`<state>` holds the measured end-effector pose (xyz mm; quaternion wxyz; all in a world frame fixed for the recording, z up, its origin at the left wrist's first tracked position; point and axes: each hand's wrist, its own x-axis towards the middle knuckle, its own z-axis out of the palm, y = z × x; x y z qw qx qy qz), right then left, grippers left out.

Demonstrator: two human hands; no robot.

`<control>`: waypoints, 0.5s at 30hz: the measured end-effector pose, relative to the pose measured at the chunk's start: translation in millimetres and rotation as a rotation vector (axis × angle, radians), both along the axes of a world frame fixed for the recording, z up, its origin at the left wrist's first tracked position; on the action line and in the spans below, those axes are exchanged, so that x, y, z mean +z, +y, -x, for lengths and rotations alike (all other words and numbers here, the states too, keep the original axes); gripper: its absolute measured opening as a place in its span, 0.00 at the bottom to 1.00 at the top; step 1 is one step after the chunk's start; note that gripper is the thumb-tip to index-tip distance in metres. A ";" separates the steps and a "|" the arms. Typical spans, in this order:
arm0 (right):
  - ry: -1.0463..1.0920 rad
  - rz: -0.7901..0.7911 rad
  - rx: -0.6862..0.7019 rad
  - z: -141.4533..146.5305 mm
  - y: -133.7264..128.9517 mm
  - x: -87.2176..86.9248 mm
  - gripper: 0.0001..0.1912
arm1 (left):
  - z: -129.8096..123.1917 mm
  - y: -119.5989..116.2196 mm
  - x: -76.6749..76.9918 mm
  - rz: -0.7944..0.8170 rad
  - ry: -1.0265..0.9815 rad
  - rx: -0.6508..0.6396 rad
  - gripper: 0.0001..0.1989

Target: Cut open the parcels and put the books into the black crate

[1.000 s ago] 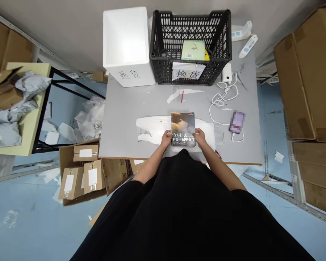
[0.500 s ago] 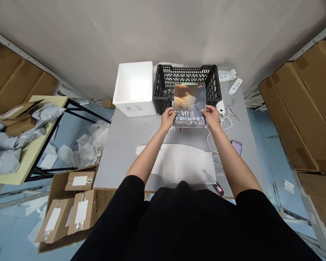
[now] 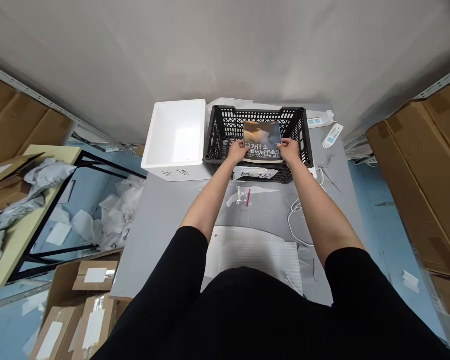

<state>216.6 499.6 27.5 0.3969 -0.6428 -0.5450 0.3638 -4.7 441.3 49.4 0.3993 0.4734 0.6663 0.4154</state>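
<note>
- left hand (image 3: 237, 151): holding lower left edge of book
- right hand (image 3: 288, 151): holding lower right edge of same book
- book (image 3: 262, 137), Chinese title on cover: held between both hands, inside black plastic crate (image 3: 260, 110) opening; contact with crate bottom can't tell
- paper label (image 3: 255, 173): hanging on crate's near side, handwritten characters
- white foam box (image 3: 172, 142): on desk (image 3: 161, 240), just left of crate
- white foam sheet (image 3: 251, 257): on desk, near person's body, well below crate

left hand (image 3: 237, 151): extended forward, fingers curled | right hand (image 3: 289, 151): extended forward, fingers curled
</note>
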 end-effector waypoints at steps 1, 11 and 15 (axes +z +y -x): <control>-0.037 0.020 0.022 -0.3 1.2 -7.2 0.16 | 1.3 2.9 -6.8 0.027 0.079 -0.012 0.09; -0.494 -0.230 0.213 7.6 -80.4 -2.2 0.13 | -7.4 -43.3 -25.3 -0.311 0.171 -0.066 0.14; -0.605 -0.321 0.300 21.1 -191.9 -18.0 0.20 | -11.9 -112.4 -21.8 -0.368 0.297 -0.119 0.16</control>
